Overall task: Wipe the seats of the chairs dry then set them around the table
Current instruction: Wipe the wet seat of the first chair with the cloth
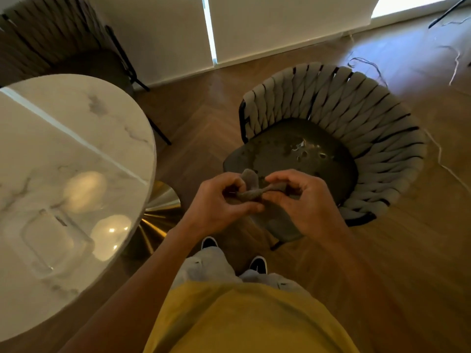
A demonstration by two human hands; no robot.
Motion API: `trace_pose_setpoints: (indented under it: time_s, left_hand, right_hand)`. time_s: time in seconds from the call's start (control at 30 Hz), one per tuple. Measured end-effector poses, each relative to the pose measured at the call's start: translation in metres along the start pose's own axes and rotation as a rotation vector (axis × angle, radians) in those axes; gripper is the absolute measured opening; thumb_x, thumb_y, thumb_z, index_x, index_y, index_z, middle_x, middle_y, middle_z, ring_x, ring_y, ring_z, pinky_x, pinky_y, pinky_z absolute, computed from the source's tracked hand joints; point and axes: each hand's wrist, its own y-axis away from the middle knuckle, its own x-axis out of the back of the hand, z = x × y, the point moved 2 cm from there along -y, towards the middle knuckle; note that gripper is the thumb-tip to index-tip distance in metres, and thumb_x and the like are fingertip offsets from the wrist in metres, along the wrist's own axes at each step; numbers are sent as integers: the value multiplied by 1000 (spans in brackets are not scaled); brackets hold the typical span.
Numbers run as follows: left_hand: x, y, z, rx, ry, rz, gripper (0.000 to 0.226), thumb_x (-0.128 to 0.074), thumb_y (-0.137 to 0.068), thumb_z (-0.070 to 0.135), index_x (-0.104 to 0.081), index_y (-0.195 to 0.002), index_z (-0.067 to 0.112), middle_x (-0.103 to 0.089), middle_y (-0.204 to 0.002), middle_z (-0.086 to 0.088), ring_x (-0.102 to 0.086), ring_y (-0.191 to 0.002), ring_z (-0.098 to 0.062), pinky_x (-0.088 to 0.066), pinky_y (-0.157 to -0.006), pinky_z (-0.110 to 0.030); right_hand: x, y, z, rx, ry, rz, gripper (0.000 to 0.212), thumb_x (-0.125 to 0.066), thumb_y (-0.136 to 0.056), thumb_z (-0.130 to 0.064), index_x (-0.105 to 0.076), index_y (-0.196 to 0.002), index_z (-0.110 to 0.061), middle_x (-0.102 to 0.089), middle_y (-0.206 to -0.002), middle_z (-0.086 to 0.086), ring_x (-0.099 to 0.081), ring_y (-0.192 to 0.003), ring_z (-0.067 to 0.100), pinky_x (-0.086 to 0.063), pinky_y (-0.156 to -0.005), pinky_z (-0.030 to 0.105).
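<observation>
Two hands work one small grey cloth (251, 192) above the near edge of the chair (331, 138), right of the round marble worktop (63, 149): the left hand (219, 200) and right hand (303, 200) each have fingers curled shut around an end, pinching the twisted middle between them. Soft and limp, the cloth should bunch easily into a pad. The seat (288, 159), beaded with water, looks slick, while the chair seems light enough to lift by its woven backrest (356, 103).
</observation>
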Motion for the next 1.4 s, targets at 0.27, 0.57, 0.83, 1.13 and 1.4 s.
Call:
trace_pose_setpoints:
  time_s: [0.27, 0.57, 0.83, 1.13, 1.4]
  left_hand:
    - [-8, -40, 4, -72, 93, -283, 30, -71, -79, 34, -66, -97, 10, -64, -112, -2, -65, -103, -19, -56, -87, -37]
    - [-1, -97, 15, -204, 56, -482, 15, -71, -83, 9, -62, -92, 3, -65, -102, -4, -65, -91, -17, -57, -80, -31]
    - [-15, -111, -5, -73, 163, -463, 27, -69, -84, 3, -57, -108, 9, -63, -105, 0, -65, -95, -13, -56, -81, -26]
    - [-59, -87, -73, 570, 339, -577, 17, -58, -95, 12, -66, -108, 21, -70, -101, -1, -69, -93, -11, -57, -75, -24]
    - [-117, -61, -147, 1020, 393, -424, 14, -53, -98, 16, -62, -108, 19, -67, -105, -8, -67, -98, -22, -58, -84, -42]
  right_hand:
    - [11, -18, 10, -147, -77, 96, 24, -75, -77, -15, -66, -85, -36, -65, -93, -16, -63, -90, -1, -53, -82, 23]
    - [24, -36, 14, -308, -303, 236, 41, -75, -75, -8, -63, -106, -33, -66, -102, -8, -63, -97, 2, -54, -80, 19]
    - [12, -29, 27, -461, -439, 423, 13, -69, -81, -2, -67, -88, -12, -67, -87, 5, -63, -77, 6, -52, -67, 15]
    - [-49, -4, 80, -740, -421, 639, 21, -68, -86, -13, -57, -102, -23, -61, -92, -9, -60, -83, -2, -51, -68, 14]
    - [-114, 25, 154, -670, -202, 354, 55, -73, -75, -38, -41, -119, -45, -33, -141, -12, -41, -126, 4, -45, -99, 26]
